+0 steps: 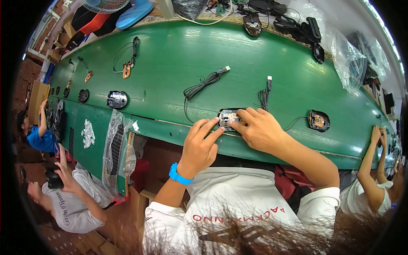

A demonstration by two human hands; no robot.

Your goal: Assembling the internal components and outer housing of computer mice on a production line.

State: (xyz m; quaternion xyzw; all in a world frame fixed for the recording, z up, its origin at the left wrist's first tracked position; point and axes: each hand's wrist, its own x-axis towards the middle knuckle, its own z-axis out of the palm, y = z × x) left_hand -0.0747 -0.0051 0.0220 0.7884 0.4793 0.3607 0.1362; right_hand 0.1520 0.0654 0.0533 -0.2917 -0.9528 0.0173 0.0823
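At the near edge of the green workbench point(178, 55), just below the picture's centre, both hands meet on an open mouse base point(228, 118) — a dark shell with its circuit board showing. The left hand point(200, 146) comes in from five o'clock of the shell's left side, its fingers stretched out with the index tip touching the shell's left rim; it grips nothing, only presses. A blue wristband point(179, 174) circles that wrist. The right hand point(259, 129) lies at three o'clock of the shell, fingers curled over its top and right edge, pinching it in place. The mouse's grey cable point(203, 83) trails off toward eleven o'clock. A second open mouse base point(318, 120) sits farther out at three o'clock, and a closed dark mouse point(117, 99) lies at nine o'clock.
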